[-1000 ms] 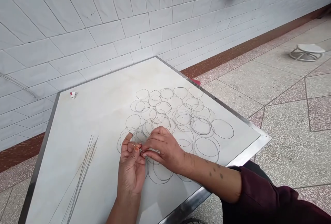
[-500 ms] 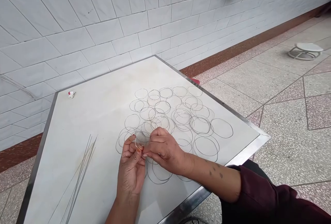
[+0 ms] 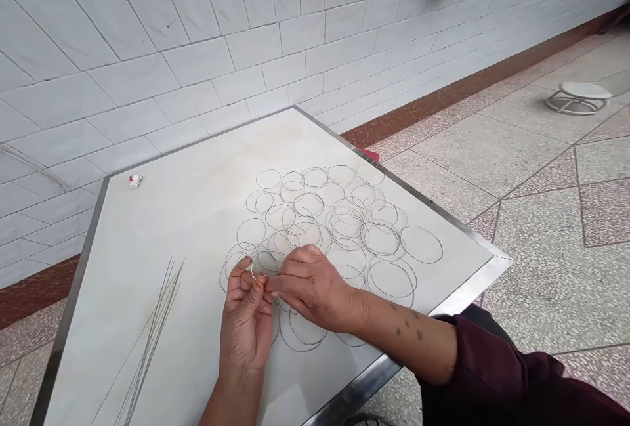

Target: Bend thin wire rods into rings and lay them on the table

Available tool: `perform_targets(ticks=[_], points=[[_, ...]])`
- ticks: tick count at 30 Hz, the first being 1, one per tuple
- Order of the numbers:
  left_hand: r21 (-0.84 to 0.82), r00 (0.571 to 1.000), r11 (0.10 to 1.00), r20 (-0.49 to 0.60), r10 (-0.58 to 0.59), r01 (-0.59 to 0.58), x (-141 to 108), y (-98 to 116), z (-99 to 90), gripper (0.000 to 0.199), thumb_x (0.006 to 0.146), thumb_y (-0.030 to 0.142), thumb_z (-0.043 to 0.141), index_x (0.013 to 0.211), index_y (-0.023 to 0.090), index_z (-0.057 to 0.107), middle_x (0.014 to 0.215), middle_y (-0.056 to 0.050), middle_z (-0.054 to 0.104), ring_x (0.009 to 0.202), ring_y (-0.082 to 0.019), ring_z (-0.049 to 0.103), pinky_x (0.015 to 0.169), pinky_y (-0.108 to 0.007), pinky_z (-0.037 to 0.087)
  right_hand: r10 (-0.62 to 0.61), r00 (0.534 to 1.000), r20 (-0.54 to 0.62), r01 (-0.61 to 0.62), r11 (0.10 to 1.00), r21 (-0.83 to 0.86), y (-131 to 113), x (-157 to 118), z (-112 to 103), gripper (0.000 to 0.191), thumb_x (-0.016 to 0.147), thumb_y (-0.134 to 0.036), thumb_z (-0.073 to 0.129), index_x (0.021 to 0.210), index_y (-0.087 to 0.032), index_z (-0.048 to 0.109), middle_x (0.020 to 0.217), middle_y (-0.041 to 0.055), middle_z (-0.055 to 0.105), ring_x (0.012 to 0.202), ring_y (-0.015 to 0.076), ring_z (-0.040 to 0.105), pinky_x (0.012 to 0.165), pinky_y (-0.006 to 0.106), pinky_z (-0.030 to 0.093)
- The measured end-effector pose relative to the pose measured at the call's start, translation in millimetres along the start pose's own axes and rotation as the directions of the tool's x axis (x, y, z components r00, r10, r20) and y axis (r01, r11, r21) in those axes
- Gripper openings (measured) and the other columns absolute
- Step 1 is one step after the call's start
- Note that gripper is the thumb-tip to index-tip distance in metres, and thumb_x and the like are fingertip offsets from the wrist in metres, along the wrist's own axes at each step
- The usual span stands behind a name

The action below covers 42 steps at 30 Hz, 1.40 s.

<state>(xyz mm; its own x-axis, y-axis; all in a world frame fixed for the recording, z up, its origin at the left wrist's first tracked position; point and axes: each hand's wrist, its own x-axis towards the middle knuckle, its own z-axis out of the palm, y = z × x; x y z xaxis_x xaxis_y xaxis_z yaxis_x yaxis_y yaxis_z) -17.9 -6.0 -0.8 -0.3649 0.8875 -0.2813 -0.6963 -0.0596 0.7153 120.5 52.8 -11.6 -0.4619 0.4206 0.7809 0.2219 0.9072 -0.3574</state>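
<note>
Between my fingertips is a thin wire ring (image 3: 253, 267), its curve showing above my left thumb. My left hand (image 3: 247, 321) is closed in a pinch on the wire, palm turned up. From the right, my right hand (image 3: 315, 285) pinches the wire close beside the left fingertips; its own fingertips are partly hidden. Several wire hoops (image 3: 422, 244) lie flat and overlapping on the white table (image 3: 191, 216) beneath and beyond my hands. To the left rests a loose bunch of straight wires (image 3: 152, 340).
A small white and pink object (image 3: 136, 181) sits near the table's far left corner. The metal table edge (image 3: 398, 180) runs along the right. A tiled wall (image 3: 197, 52) stands behind. On the floor at right is a low round stool (image 3: 581, 96).
Both hands stay together at the wire. My left hand has shifted slightly left, and the right fingertips have moved a little left with it. The hoops on the table lie as before.
</note>
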Motion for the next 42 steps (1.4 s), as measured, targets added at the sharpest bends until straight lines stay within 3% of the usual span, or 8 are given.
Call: perform_targets(ticks=[9,21,26,28,30,33,36,42], points=[[-0.006,0.999,1.000,-0.046,-0.001,0.001,1.8,0.3,-1.7,0.053,0.057,0.008,0.092,0.105,0.021,0.073,0.069,0.008,0.060,0.075,-0.008,0.065,0.069,-0.015,0.057,-0.046,0.999,0.022,0.048,0.995,-0.089,1.2,-3.9,3.1,0.024,0.097,-0.007,0.047,0.092,-0.019,0.067,0.066,-0.0013,0.060,0.066,0.0143,0.042,0.063,0.030,0.033],[-0.045,0.998,0.999,-0.061,-0.016,0.013,3.7,-1.8,-4.2,0.053,0.058,0.005,0.090,0.106,0.021,0.072,0.068,0.008,0.060,0.073,-0.007,0.066,0.069,-0.014,0.058,-0.115,0.992,0.047,0.116,0.993,-0.032,2.9,-1.5,-3.7,0.023,0.100,-0.008,0.047,0.102,-0.019,0.067,0.079,0.0011,0.069,0.072,0.0157,0.049,0.066,0.031,0.041],[-0.077,0.997,0.996,-0.068,0.030,-0.035,7.6,2.3,-7.5,0.052,0.061,0.010,0.091,0.108,0.021,0.072,0.074,0.006,0.065,0.075,-0.008,0.067,0.075,-0.018,0.060,0.136,0.986,-0.101,-0.127,0.988,0.092,9.8,1.6,-11.7,0.015,0.095,-0.035,0.066,0.101,-0.022,0.064,0.093,0.0047,0.069,0.089,0.0190,0.059,0.081,0.036,0.048],[-0.092,0.996,0.994,-0.078,0.050,-0.057,8.6,5.0,-8.4,0.054,0.060,0.010,0.091,0.110,0.021,0.072,0.074,0.006,0.065,0.077,-0.008,0.067,0.075,-0.017,0.060,0.429,0.902,-0.049,-0.400,0.873,0.280,11.3,2.4,-12.3,0.029,0.086,-0.046,0.074,0.092,-0.021,0.061,0.088,0.0038,0.065,0.081,0.0185,0.058,0.073,0.034,0.049],[-0.102,0.995,0.992,-0.077,0.065,-0.072,8.4,6.8,-8.2,0.056,0.059,0.010,0.092,0.110,0.021,0.072,0.074,0.006,0.065,0.077,-0.008,0.067,0.075,-0.015,0.059,0.641,0.740,0.204,-0.649,0.600,0.468,10.7,2.4,-10.1,0.036,0.079,-0.048,0.080,0.090,-0.021,0.059,0.083,0.0006,0.060,0.071,0.0146,0.054,0.063,0.030,0.046],[-0.097,0.996,0.993,-0.054,0.067,-0.072,6.3,6.1,-6.3,0.056,0.057,0.011,0.093,0.108,0.022,0.072,0.073,0.007,0.065,0.075,-0.008,0.067,0.074,-0.016,0.060,0.620,0.579,0.530,-0.772,0.207,0.601,6.8,1.3,-3.6,0.040,0.072,-0.046,0.085,0.093,-0.021,0.061,0.080,-0.0023,0.058,0.067,0.0113,0.051,0.061,0.026,0.043],[-0.080,0.999,0.996,-0.029,0.044,-0.046,3.9,2.5,-4.8,0.053,0.058,0.012,0.093,0.106,0.021,0.072,0.073,0.007,0.066,0.071,-0.007,0.067,0.072,-0.017,0.060,0.561,0.603,0.568,-0.730,0.099,0.676,2.4,0.5,1.8,0.035,0.075,-0.046,0.082,0.088,-0.019,0.064,0.076,-0.0022,0.060,0.070,0.0116,0.053,0.066,0.027,0.043],[-0.075,0.999,0.996,-0.035,0.038,-0.041,4.3,-2.1,-7.3,0.053,0.061,0.013,0.092,0.108,0.020,0.072,0.074,0.007,0.065,0.068,-0.006,0.064,0.071,-0.016,0.059,0.559,0.636,0.532,-0.715,0.168,0.679,0.2,-0.4,3.9,0.021,0.082,-0.039,0.075,0.083,-0.020,0.065,0.071,-0.0037,0.057,0.068,0.0115,0.049,0.065,0.026,0.039]])
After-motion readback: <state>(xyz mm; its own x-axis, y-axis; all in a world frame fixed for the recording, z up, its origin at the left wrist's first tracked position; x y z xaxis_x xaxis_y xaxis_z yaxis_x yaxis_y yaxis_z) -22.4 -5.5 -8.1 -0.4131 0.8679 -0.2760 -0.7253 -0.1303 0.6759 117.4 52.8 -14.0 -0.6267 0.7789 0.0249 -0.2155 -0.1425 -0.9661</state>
